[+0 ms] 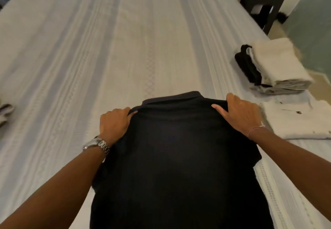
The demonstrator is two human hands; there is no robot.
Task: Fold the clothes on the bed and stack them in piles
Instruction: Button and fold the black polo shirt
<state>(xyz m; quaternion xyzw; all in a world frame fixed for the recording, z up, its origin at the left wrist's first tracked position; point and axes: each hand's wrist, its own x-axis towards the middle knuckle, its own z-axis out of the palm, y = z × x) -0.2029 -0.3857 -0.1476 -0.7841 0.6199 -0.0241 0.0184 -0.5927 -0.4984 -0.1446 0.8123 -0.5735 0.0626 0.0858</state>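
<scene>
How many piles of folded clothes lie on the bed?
2, both right of the black polo shirt: a taller white-topped stack farther back, a flat white folded garment nearer.

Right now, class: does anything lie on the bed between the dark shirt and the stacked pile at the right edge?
No. Both hands, left hand and right hand, grip the dark shirt at its shoulders. Only bare bedspread separates it from the stacked pile. A folded white shirt lies nearer, beside that path.

The bed (89, 49) bears a black shirt (179, 157) and folded piles (279, 64).
</scene>
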